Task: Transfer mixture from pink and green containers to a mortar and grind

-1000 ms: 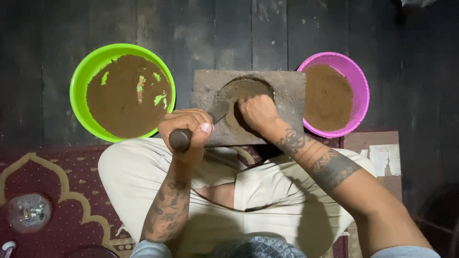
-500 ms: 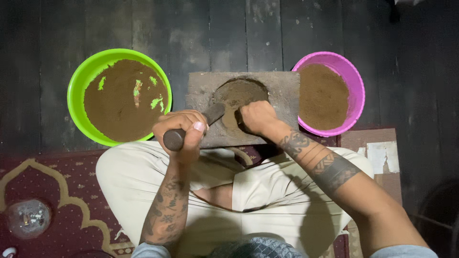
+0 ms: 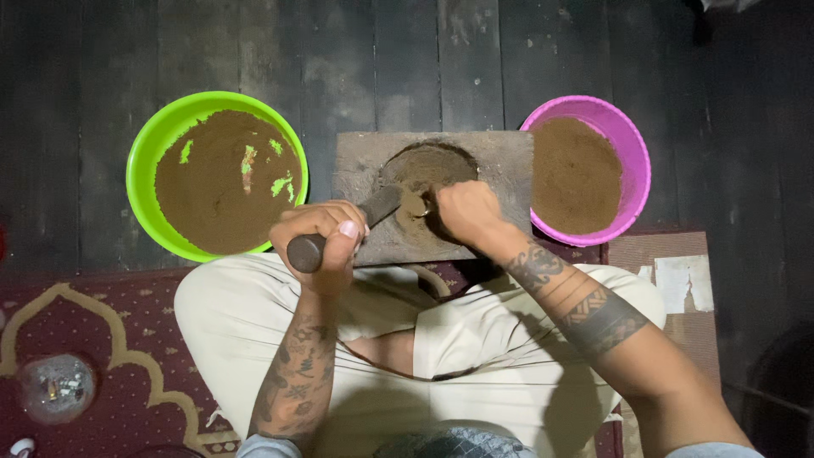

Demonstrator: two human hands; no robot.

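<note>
- The left hand (image 3: 320, 237) is clenched around the dark handle of a pestle (image 3: 339, 229), whose other end slants up into the hollow of the stone slab (image 3: 500, 161).
- The right hand (image 3: 468, 212) is curled with its fingers in the brown powder (image 3: 420, 174) at the hollow's near edge; I cannot tell whether it pinches anything.
- The slab lies on the dark plank floor (image 3: 407, 59), its near edge just above the person's knees.
- A green bowl (image 3: 144, 161) of brown powder with a few green flecks sits on the floor just left of the slab.
- A pink bowl (image 3: 638, 161) of brown powder touches the slab's right end.
- A red mat (image 3: 93, 322) with a cream pattern covers the floor's near left part.
- A brown cardboard piece (image 3: 661, 254) bearing a pale, torn rectangular label (image 3: 682, 284) lies at the near right, by the right knee.
</note>
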